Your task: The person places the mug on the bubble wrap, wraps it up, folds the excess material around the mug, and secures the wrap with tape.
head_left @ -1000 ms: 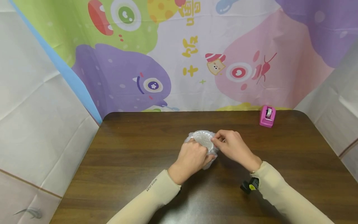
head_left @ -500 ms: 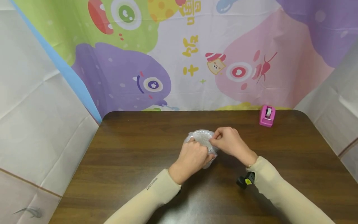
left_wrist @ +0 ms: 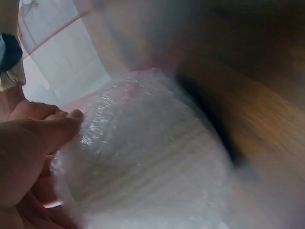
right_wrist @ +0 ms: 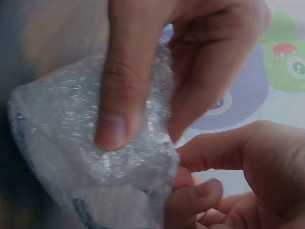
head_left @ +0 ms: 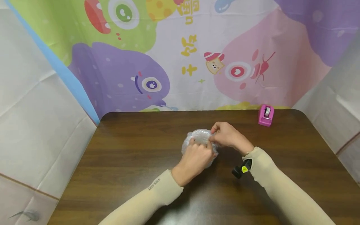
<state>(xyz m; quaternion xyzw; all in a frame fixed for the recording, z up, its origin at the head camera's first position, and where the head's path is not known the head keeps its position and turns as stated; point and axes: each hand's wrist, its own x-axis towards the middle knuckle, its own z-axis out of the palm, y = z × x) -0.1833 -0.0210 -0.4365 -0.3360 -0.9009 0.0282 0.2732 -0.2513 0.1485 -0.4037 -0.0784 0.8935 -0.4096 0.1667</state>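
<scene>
A round, bowl-shaped thing in bubble wrap [head_left: 200, 135] is at the table's middle in the head view. My left hand [head_left: 196, 157] grips its near side, fingers over the rim and thumb against the outer wall. In the right wrist view the left thumb [right_wrist: 114, 124] presses flat on the bubbly plastic. My right hand [head_left: 229, 136] is at the right rim, its thumb and bent fingers pinching the edge of the wrap. The left wrist view shows the left hand [left_wrist: 28, 152] along the wrapped side, close to the right fingers. What lies inside shows only as a pale blur.
A pink tape dispenser [head_left: 265, 115] stands near the far right corner of the dark wooden table [head_left: 126, 150]. Behind the table hangs a cartoon-printed curtain [head_left: 191, 90]. Pale sheets [head_left: 36, 125] line both sides.
My right hand has moved slightly left and away from me along the rim, its forefinger now apart from the thumb. One left finger now points toward the right hand.
</scene>
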